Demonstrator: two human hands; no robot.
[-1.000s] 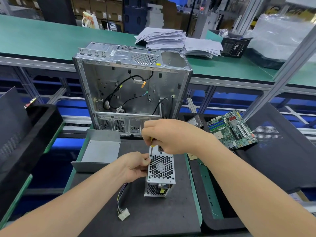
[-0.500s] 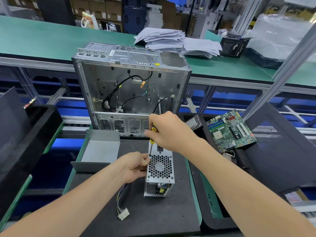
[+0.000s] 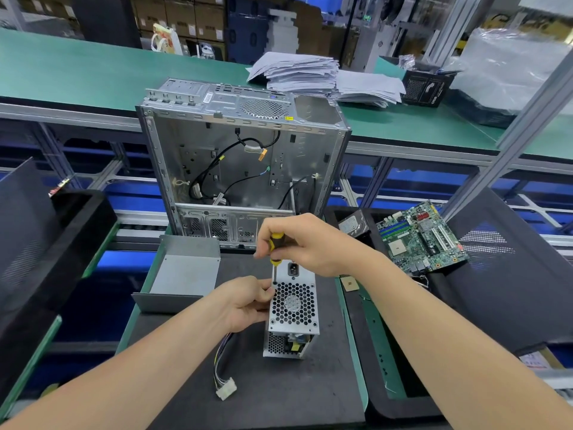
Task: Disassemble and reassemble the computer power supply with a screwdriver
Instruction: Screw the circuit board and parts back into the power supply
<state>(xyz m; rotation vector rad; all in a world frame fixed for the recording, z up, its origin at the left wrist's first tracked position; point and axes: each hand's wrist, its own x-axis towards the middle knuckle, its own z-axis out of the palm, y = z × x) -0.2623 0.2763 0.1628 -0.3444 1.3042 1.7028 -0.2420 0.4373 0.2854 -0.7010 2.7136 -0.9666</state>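
Fingers [image 3: 266, 293] of the left hand [image 3: 245, 302] grip the power supply [image 3: 293, 308] standing on the black mat [image 3: 279, 395]. Right hand [image 3: 307, 243] is wrapped round the screwdriver [image 3: 275, 243], tip at the far-left corner. I'd keep the shaft straight and push down so it doesn't slip.

The black mat [image 3: 279, 398] carries the power supply [image 3: 293, 308], a grey metal cover [image 3: 183, 274] and the computer case [image 3: 242, 156].
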